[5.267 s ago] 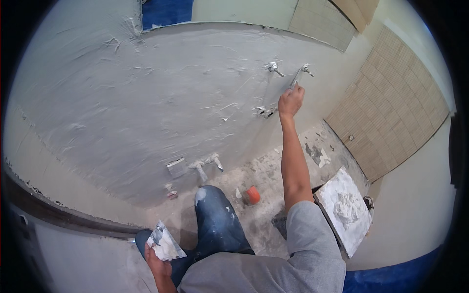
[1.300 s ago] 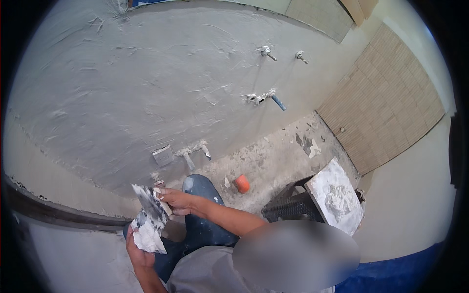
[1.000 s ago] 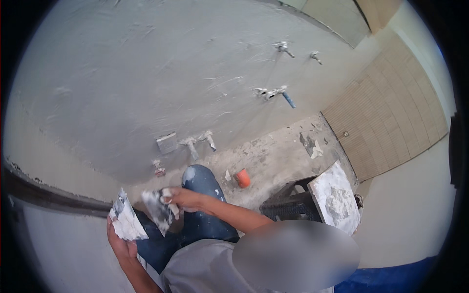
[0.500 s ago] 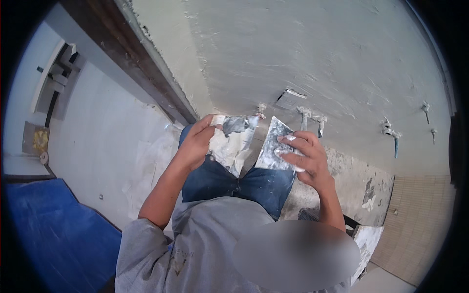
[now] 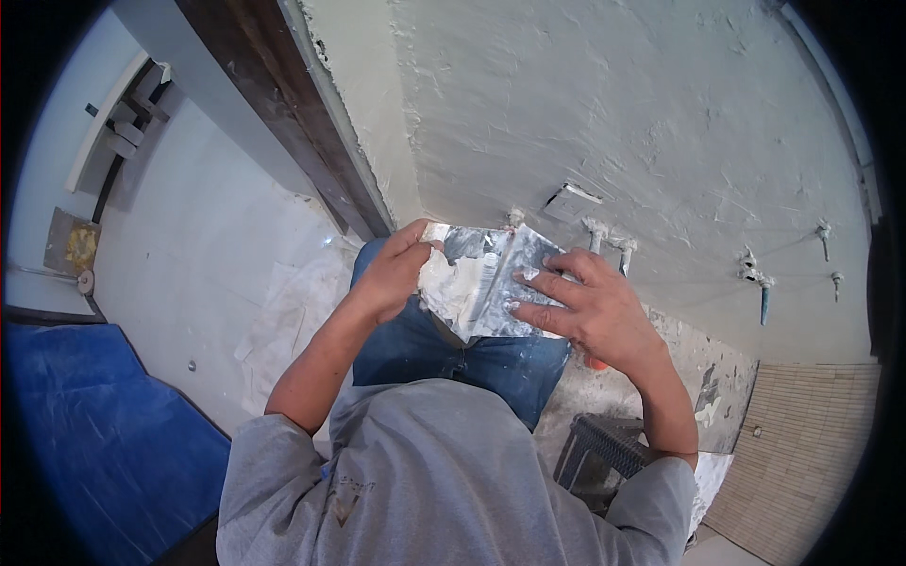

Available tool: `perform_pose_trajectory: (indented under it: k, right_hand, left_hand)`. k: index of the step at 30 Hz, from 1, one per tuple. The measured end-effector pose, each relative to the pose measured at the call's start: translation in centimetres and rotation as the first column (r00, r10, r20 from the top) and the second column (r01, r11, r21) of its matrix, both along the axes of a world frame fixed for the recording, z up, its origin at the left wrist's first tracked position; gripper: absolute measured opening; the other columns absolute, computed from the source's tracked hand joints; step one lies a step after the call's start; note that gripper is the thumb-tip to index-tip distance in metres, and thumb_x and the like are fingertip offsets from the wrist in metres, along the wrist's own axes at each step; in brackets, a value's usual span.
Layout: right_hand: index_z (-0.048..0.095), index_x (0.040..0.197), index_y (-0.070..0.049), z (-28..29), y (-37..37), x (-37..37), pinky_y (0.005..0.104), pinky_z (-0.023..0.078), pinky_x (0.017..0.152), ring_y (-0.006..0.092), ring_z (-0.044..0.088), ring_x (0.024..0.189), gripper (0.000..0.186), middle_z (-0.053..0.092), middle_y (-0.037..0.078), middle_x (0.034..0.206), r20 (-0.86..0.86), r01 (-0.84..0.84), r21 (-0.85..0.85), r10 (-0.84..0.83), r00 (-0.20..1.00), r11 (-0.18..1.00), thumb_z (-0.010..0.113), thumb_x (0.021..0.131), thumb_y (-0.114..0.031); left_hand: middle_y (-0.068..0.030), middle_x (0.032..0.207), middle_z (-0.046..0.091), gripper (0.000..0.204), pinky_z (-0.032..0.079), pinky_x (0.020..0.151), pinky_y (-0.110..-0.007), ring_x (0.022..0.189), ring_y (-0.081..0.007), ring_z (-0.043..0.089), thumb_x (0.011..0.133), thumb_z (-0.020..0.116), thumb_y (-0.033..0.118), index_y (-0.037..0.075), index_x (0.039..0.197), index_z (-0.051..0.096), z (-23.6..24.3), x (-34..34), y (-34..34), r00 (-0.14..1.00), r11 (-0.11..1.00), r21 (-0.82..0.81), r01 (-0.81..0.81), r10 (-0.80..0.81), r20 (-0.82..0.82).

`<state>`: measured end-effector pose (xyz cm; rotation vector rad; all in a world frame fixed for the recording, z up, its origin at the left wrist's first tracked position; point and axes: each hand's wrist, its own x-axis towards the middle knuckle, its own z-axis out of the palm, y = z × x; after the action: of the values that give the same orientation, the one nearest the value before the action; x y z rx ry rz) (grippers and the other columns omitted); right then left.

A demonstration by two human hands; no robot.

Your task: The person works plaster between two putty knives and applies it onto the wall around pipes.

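My left hand (image 5: pixel 394 275) grips the outer edge of a flat metal putty blade (image 5: pixel 477 242), thumb on top. A thick spread of white putty (image 5: pixel 449 286) covers much of its face. In my right hand (image 5: pixel 604 307) is a second metal putty blade (image 5: pixel 507 300), smeared with thin white putty, my fingers lying across its face. Its inner edge rests against the left blade's face, close to the putty. Both blades are in front of my thighs, near the wall. White putty sticks to my right fingertips.
A freshly skimmed grey wall (image 5: pixel 604 113) rises ahead, with a box cover (image 5: pixel 572 202) and several pipe stubs (image 5: pixel 755 269) sticking out. A grey stool (image 5: pixel 613 443) stands at lower right. A dark wooden frame (image 5: pixel 274 85) and a blue sheet (image 5: pixel 104 434) are on the left.
My right hand has moved its blade leftward onto the left blade; a gap separated them before. The view has shifted, and the stool shows more fully now.
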<state>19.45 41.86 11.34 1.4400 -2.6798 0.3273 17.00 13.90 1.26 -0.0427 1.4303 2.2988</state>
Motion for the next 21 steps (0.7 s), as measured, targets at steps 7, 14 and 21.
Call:
perform_pose_trajectory:
  k: [7,14,21]
  right_hand:
    - [0.073,0.112,-0.028,0.5,-2.5,-0.2,0.0384,0.049,0.095,0.0238,0.059,0.111,0.036,0.066,-0.001,0.119,-0.055,-0.142,-0.011,0.141,0.988,0.99,0.062,0.079,-0.019]
    - [0.073,0.112,-0.027,1.3,-2.6,-0.5,0.037,0.048,0.095,0.0229,0.058,0.109,0.037,0.066,-0.001,0.12,0.029,-0.111,0.039,0.109,0.994,0.993,0.062,0.079,-0.017]
    - [0.073,0.112,-0.016,-4.3,1.7,-3.0,0.0345,0.05,0.09,0.0196,0.059,0.103,0.028,0.068,0.0,0.113,0.193,0.051,-0.253,-0.001,0.981,0.966,0.067,0.084,-0.011]
  left_hand:
    - [-0.0036,0.108,0.064,0.038,0.048,0.084,-0.025,0.095,-0.0091,0.059,0.096,0.042,0.003,0.001,0.131,0.054,0.1,0.0,0.2,0.994,0.992,-0.085,0.097,-0.101,-0.038]
    - [-0.0045,0.107,0.062,0.032,0.05,0.082,-0.027,0.094,-0.0117,0.061,0.095,0.041,0.003,0.001,0.123,0.057,-0.4,-0.2,-0.6,0.998,0.999,0.023,-0.034,0.035,-0.052]
    - [-0.0059,0.103,0.064,0.028,0.053,0.082,-0.03,0.093,-0.0155,0.064,0.097,0.043,0.005,0.0,0.121,0.057,2.2,-0.5,-2.8,0.932,0.931,0.068,-0.359,0.361,-0.03]
